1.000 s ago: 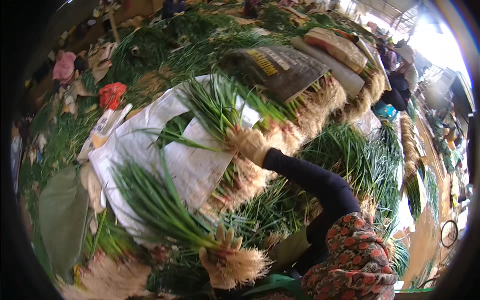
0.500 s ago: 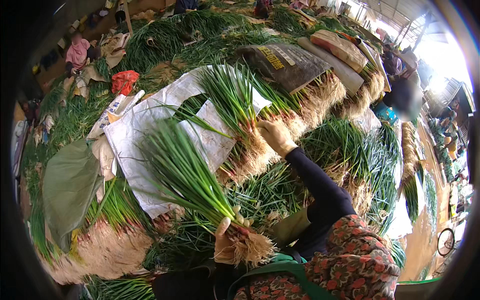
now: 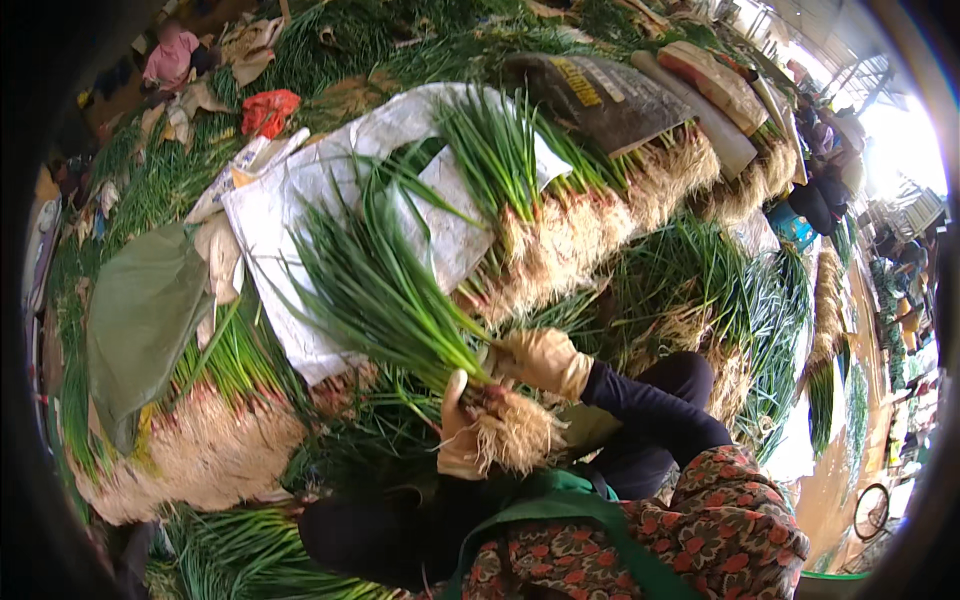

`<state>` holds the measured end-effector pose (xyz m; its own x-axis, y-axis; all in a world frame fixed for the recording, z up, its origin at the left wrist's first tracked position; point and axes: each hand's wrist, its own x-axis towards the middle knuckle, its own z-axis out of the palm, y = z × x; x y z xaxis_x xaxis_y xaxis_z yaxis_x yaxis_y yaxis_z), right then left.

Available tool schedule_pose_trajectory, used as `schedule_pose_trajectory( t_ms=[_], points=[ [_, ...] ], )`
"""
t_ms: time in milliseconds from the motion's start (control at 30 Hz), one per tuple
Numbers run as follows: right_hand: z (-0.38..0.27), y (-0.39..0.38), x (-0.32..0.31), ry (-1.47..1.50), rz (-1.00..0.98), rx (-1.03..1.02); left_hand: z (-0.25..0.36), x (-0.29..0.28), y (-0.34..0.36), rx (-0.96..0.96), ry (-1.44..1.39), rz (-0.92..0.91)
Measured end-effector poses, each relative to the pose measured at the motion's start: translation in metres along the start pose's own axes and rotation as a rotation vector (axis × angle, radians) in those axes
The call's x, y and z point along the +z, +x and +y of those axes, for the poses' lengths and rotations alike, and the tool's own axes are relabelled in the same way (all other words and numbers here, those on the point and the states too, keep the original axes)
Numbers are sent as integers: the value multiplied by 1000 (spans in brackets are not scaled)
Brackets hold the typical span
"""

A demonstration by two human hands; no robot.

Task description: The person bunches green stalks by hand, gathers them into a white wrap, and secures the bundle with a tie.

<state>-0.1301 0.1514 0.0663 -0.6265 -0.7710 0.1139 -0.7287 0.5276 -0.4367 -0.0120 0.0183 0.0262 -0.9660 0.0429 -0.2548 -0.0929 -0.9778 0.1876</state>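
My left hand (image 3: 458, 428), in a pale glove, grips a bunch of green onions (image 3: 420, 320), leaves fanned up-left and pale roots (image 3: 520, 430) toward me. My gloved right hand (image 3: 525, 365) is beside the bunch's stems, fingers curled; whether they hold the stems is unclear, as their tips are hidden. Just beyond, a row of onion bunches (image 3: 570, 240) lies with roots facing me, partly under white sheets (image 3: 285, 250).
A green tarp (image 3: 135, 330) covers onions at left. Dark sacking (image 3: 590, 100) covers rows at back right. A red bag (image 3: 265, 110) lies among piled leaves (image 3: 360, 50). A person in pink (image 3: 168, 62) is at top left; others crowd the right.
My right hand has come down from the far row to beside the held bunch. My left hand has risen slightly with its bunch. The view has shifted.
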Motion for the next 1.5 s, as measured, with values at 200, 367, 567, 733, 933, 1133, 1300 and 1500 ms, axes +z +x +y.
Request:
schedule_pose_trajectory(
  t_ms=[200, 367, 567, 733, 933, 1133, 1300, 1500],
  points=[
    [41, -1, 16, 1468, -273, 407, -9, 6, 7, 104, -87, 104],
    [-6, 40, 52, 1391, -89, 667, -7, 1, -5, 114, 31, 212],
    [25, 38, 100, 210, 102, 438, -5, 8, -13, 157, -23, 188],
    [59, 56, 81, -137, -295, 4, 4, 19, -23, 156, -38, 184],
    [87, 159, -5, -610, 41, 378, 2, -15, 0, 81, -164, 204],
    [101, 133, 12, -924, -125, 36, 2, -3, 6, 16, -164, 294],
    [49, 32, 45, -312, 80, -435, -1, -9, 7, -191, -290, 130],
    [45, -28, 52, 450, -195, -108, -12, 15, 6, -124, 22, 197]
  ],
)
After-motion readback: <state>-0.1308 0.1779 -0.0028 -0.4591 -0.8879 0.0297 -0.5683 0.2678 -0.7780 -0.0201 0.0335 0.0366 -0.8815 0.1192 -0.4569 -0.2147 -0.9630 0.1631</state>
